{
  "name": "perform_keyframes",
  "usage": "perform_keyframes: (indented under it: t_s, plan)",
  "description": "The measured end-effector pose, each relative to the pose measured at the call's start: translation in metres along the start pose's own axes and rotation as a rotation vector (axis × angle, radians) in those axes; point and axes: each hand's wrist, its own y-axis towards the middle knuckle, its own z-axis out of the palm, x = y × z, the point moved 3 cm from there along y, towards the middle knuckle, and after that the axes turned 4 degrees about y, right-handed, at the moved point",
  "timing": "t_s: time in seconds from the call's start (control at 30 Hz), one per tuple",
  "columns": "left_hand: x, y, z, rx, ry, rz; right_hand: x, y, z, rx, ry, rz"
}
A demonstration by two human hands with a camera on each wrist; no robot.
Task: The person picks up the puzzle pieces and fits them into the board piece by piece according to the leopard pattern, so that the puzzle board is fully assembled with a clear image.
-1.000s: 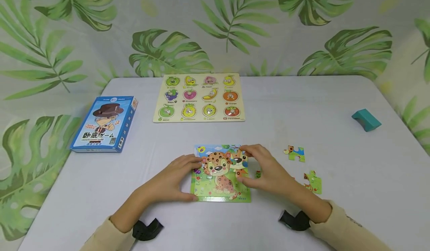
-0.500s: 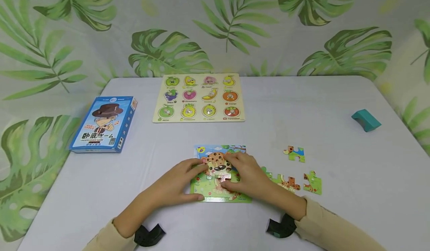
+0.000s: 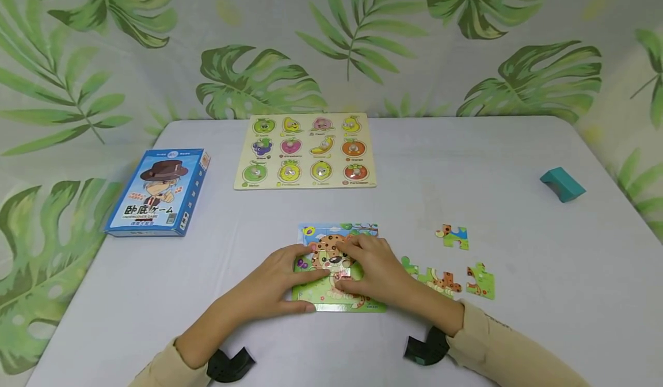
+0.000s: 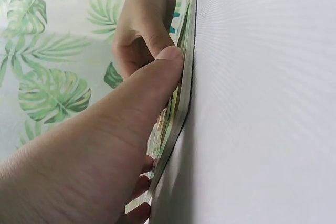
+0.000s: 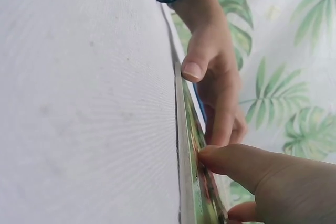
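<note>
A small jigsaw board [image 3: 335, 307] with a spotted leopard cub lies flat in the middle front of the table. My right hand [image 3: 374, 267] reaches over its right half, thumb and index finger pinching a jigsaw piece [image 3: 338, 260] at the cub's face. Much of that piece is hidden under the fingers. Along the board's left side, my left hand [image 3: 282, 274] rests with its thumb at the front edge and a fingertip close to the piece. In the left wrist view the left thumb [image 4: 169, 56] lies on the board's rim; the right thumb [image 5: 210, 155] touches the picture side.
Several loose jigsaw pieces [image 3: 481, 281] lie right of the board, one piece [image 3: 454, 237] farther back. Behind stands a fruit knob puzzle [image 3: 305, 151]. A blue game box [image 3: 155, 194] is at the left, a teal arch block [image 3: 563, 184] at the far right.
My right hand has moved left with the piece, from the board's right edge onto the cub's face. My left index finger has slid further in over the picture.
</note>
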Motion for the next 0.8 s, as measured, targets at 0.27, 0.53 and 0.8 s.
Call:
perform_keyframes:
  t_s: [0.27, 0.53, 0.8]
  plan:
    - [0.000, 0.000, 0.003, 0.000, -0.001, -0.015, 0.002, 0.002, -0.004, 0.065, -0.055, -0.002]
    - [0.000, 0.000, 0.003, 0.003, -0.023, -0.045, -0.003, -0.001, -0.007, 0.136, -0.072, -0.033]
    - [-0.001, 0.001, 0.004, 0.033, -0.027, -0.094, -0.008, -0.009, -0.018, 0.138, 0.204, 0.052]
